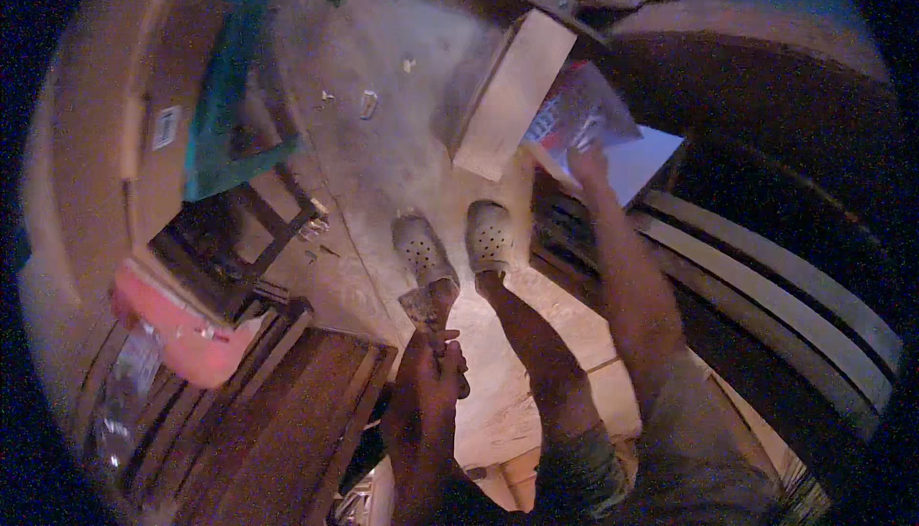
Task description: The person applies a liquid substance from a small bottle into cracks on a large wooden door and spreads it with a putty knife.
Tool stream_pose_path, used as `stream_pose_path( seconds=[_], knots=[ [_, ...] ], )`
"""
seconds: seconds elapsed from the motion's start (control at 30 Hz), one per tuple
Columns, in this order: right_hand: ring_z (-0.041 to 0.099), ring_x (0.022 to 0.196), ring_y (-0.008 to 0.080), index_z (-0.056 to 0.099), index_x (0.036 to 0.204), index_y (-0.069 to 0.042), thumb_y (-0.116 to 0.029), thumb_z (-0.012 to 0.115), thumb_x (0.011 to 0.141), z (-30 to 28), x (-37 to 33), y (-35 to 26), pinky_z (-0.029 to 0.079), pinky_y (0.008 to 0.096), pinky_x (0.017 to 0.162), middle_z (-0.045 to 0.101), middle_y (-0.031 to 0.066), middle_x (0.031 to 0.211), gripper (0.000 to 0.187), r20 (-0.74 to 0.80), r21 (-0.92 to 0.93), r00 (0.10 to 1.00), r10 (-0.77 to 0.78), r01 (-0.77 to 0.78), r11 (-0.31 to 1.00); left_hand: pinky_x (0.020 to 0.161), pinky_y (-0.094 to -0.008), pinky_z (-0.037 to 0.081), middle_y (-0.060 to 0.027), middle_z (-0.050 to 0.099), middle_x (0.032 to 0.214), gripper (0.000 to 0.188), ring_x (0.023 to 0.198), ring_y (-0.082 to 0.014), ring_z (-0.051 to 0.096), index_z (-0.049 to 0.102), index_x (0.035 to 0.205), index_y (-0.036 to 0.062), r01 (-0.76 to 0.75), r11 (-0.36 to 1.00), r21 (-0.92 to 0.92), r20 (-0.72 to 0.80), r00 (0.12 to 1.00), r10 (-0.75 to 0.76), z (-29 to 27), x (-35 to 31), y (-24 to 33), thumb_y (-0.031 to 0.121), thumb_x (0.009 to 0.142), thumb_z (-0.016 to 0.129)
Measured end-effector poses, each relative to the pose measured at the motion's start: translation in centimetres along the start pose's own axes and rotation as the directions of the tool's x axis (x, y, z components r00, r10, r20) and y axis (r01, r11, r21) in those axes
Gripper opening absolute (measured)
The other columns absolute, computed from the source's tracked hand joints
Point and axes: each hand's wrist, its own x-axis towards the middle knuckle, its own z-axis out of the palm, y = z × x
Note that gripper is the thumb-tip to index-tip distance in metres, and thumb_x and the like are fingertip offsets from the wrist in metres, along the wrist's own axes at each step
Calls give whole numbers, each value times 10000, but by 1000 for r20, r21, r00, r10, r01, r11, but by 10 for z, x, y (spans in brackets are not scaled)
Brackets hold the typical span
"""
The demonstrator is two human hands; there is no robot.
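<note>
My left hand (440,368) is closed around the handle of a flat-bladed scraper (419,308), held low above my lap with its blade pointing away from me. Stretched out to the far right, my right hand (589,162) is at a shiny plastic packet (598,105) with red and blue print. Its fingers are blurred, and whether they grip the packet is unclear. Under and beside the packet lies a white sheet (651,162). A pale wooden box or board (522,90) stands just left of the packet.
Dark wooden furniture (335,402) stands at the near left, with a pink bag (196,339) on it. Cardboard (96,143) and green fabric (225,124) are farther left. Slatted wood (766,287) runs along the right. Small scraps (369,103) lie on the floor beyond my clogs (421,244).
</note>
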Motion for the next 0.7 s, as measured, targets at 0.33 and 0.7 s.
stream_pose_path(
  seconds=[0.33,0.7],
  knots=[
    [438,1284,396,467,1348,-15,-542,614,786,32,144,23,342,440,1085,448,232,1397,784,172,-98,974,146,-130,987,588,-243,451,-42,563,849,362,726,-118,538,507,1119,46,-152,985,-79,-196,971,134,21,31,55,306,898,628],
    [435,1295,367,495,1349,-87,-562,582,806,8,164,41,338,431,1087,464,162,1409,727,-181,58,983,14,-3,998,729,-317,494,-91,585,996,427,864,-197,575,518,1166,40,161,987,-6,-244,957,-158,26,9,110,346,889,627]
  ],
)
